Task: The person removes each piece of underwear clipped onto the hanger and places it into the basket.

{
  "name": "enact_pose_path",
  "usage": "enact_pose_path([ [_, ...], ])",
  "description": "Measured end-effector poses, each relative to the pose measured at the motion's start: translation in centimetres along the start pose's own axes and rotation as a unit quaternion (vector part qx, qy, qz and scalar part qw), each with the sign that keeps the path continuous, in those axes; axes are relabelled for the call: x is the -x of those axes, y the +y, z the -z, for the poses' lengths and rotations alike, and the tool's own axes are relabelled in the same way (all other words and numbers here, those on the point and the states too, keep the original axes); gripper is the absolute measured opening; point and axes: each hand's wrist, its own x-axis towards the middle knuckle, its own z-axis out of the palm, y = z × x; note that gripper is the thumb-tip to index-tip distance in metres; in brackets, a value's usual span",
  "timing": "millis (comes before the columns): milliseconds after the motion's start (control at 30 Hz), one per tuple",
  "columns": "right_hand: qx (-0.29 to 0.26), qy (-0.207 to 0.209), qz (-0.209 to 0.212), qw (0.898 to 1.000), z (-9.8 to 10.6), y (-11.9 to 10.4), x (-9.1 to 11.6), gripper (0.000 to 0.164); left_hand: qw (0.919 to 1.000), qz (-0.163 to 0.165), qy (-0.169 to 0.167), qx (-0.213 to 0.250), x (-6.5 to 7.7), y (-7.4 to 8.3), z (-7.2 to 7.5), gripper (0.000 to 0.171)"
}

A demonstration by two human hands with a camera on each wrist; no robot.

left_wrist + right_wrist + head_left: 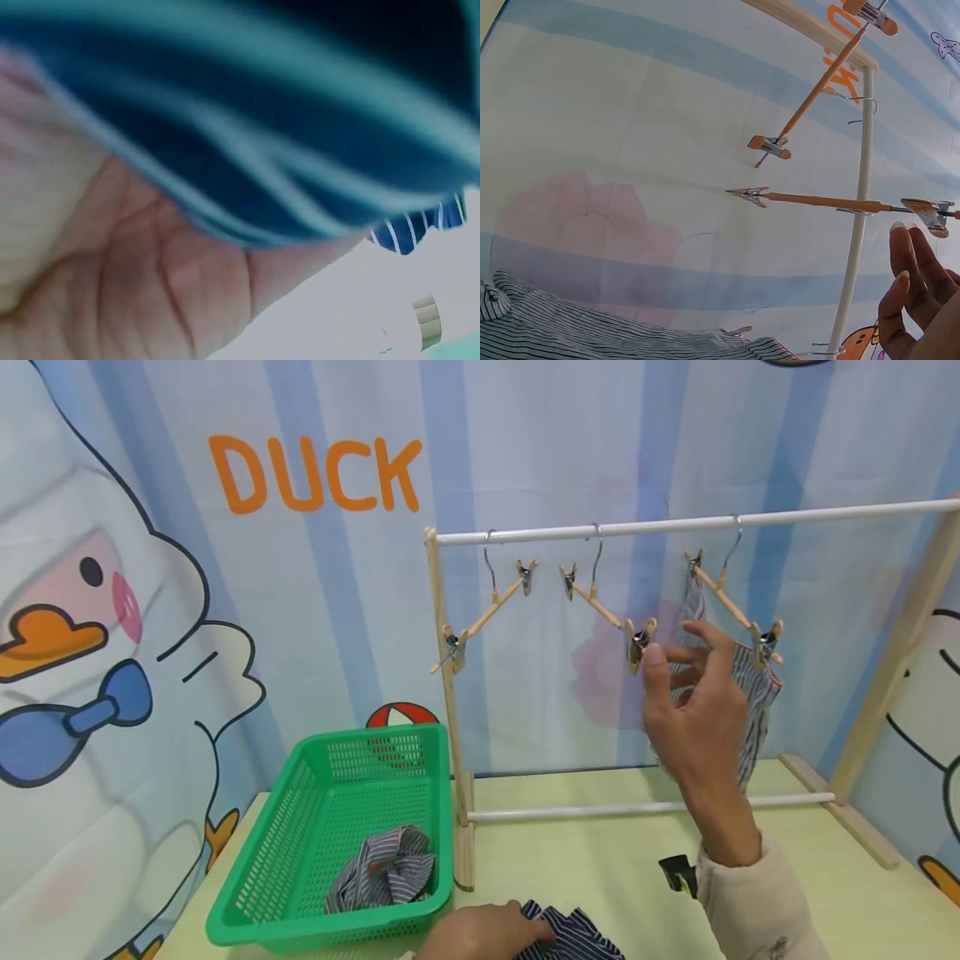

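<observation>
Cloth (576, 937), navy, white-striped, crumpled, in grip of left hand (480, 933); right hand (699, 714), thumb and fingers apart.

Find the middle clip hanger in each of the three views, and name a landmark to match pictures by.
Head: the middle clip hanger is right of centre, its nearer clip beside the right hand.
Left wrist: not in it.
Right wrist: right of centre, nearly level, just below mid-height.
Shared landmark, head and right wrist only: the white rail it hangs from.
</observation>
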Motion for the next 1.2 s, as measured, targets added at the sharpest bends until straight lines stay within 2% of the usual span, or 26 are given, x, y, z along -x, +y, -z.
enact_pose_path([
  [67, -0.007, 0.005, -0.003, 1.000, 0.1, 0.0, 0.2, 0.042, 0.9990, -0.029, 0.017, -0.029, 1.7, 1.2, 1.1, 0.029],
  [167, -0.018, 0.010, -0.007, 1.000, 0.2, 0.0, 0.3, 0.040, 0.9954, -0.071, 0.035, -0.053, 3.1, 2.0, 2.2, 0.025],
  [367, -0.023, 0.018, -0.012, 0.999, 0.5, 0.2, 0.8, 0.037, 0.9838, -0.155, 0.061, -0.066, 4.1, 1.8, 3.5, 0.031],
  [500, -0.013, 0.022, -0.003, 1.000, 0.8, 0.6, 0.8, 0.035, 0.9752, -0.191, 0.086, -0.070, 4.3, 1.5, 4.0, 0.029],
  [700, -0.007, 0.026, 0.007, 1.000, 1.1, 1.4, 0.9, 0.030, 0.9679, -0.216, 0.120, -0.045, 4.7, 1.1, 4.5, 0.025],
  [933, 0.003, 0.016, -0.004, 1.000, 1.4, 2.1, 0.8, 0.034, 0.9616, -0.216, 0.169, -0.007, 5.4, 0.6, 5.0, 0.029],
  [1100, 0.012, 0.026, 0.006, 1.000, 1.8, 2.6, 0.7, 0.028, 0.9493, -0.217, 0.224, 0.044, 5.5, 0.6, 5.2, 0.026],
  [1200, 0.015, 0.025, 0.017, 0.999, 1.9, 2.7, 0.7, 0.031, 0.9403, -0.201, 0.265, 0.075, 5.8, 0.5, 5.4, 0.023],
])
